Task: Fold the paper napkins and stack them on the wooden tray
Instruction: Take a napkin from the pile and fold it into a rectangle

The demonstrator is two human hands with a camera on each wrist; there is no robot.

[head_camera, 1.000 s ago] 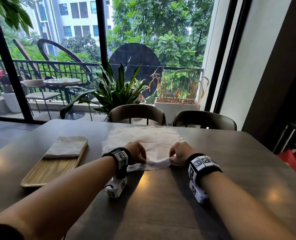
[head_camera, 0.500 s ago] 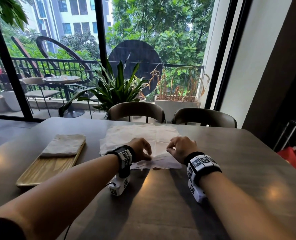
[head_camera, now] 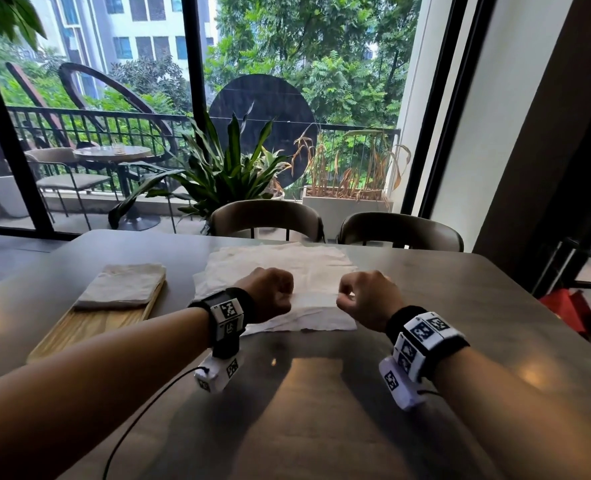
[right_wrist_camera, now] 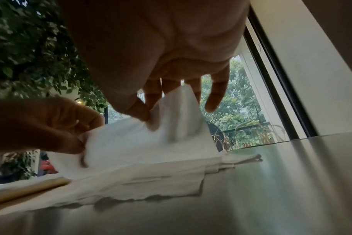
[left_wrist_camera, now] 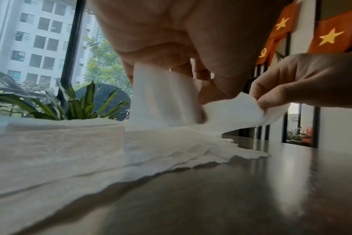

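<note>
Table (head_camera: 321, 393): carries the tray and the loose napkins.
Tray (head_camera: 89, 327): left, folded napkins (head_camera: 122, 287) on it.
Top napkin (head_camera: 314, 301): near edge lifted.
Left hand (head_camera: 269, 294): grip pinches it.
Right hand (head_camera: 366, 299): likewise.
Writing: none readable.

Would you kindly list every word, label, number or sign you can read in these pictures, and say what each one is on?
No readable words or numbers anywhere.
Wrist bands: black-and-white square marker patterns only, no letters.
Red flags: yellow stars, no text; a smaller flag behind bears a yellow emblem, too blurred to make out.
Napkins, wooden tray, table: no print visible.
</note>
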